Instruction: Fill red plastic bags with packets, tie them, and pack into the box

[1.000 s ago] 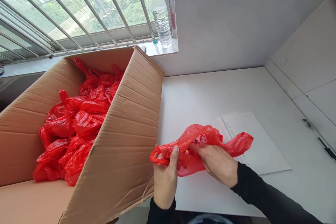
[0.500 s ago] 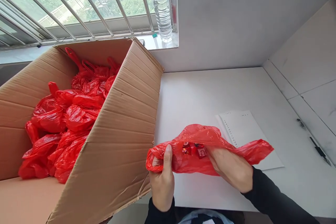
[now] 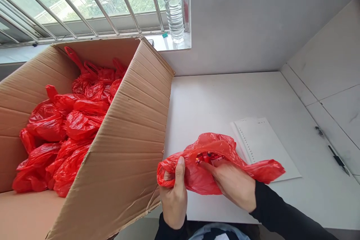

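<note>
A red plastic bag (image 3: 202,182) is held above the white table, its mouth facing me. My left hand (image 3: 174,191) is closed on the bag's gathered left end, thumb on the outside. My right hand (image 3: 234,182) reaches into the mouth, with fingers bent beside small red wrapped packets (image 3: 208,156) that show through the opening. The bag hides part of those fingers, and what they grip cannot be made out. To the right, a twisted end of the bag hangs past my right wrist.
A large open cardboard box (image 3: 135,135) at the left holds several tied red bags (image 3: 84,123). A spiral notebook (image 3: 267,142) lies behind the bag, and a pen (image 3: 339,160) lies at the right. On the window sill stands a water bottle (image 3: 174,15).
My right hand has drawn back from deep inside the bag, so more of it shows at the mouth. The bag's front edge sags lower. My left hand keeps its hold.
</note>
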`<state>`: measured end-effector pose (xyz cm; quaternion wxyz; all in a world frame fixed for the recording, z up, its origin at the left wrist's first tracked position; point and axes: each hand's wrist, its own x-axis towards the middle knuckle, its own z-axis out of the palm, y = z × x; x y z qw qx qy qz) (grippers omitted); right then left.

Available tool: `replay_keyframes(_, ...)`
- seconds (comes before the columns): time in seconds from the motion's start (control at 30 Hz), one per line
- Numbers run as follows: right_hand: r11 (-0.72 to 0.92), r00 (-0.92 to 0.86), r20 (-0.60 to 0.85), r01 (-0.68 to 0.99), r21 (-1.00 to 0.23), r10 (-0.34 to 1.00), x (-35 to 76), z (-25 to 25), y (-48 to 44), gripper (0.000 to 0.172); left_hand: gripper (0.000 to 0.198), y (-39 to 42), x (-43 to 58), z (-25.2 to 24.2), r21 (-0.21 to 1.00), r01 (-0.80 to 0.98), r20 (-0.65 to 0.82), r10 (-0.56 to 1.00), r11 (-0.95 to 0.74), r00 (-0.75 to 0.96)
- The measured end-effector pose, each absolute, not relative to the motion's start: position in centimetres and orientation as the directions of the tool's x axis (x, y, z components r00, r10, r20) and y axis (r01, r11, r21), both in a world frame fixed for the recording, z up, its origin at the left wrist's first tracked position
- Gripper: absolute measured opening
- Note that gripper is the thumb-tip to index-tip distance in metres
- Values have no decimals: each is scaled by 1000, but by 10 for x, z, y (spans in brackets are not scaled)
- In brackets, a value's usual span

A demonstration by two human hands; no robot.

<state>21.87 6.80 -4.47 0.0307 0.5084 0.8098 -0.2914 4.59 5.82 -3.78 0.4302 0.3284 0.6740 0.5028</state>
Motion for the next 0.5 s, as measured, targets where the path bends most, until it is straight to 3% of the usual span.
replay_keyframes(0.1,240,-354,-281,898,-369,892,236,-26,59,48,33,61,45,-38,971,7,-213,884,238,-416)
replay_keyframes(0.23,312,-243,202,828,-466,949,268,8,46,46,29,64,48,-23,987,46,-126,923,153,-363)
replay_keyframes(0.3,294,-158,338,868,-400,928,285,16,42,49,33,65,48,-12,988,66,-107,938,136,-329)
replay_keyframes(0.4,164,-80,322,957,-240,943,316,9,41,57,29,65,43,0,990,117,-51,982,73,-182)
replay_keyframes(0.5,33,1,134,966,-255,991,344,-1,44,52,18,63,37,6,991,133,-19,1000,20,-14)
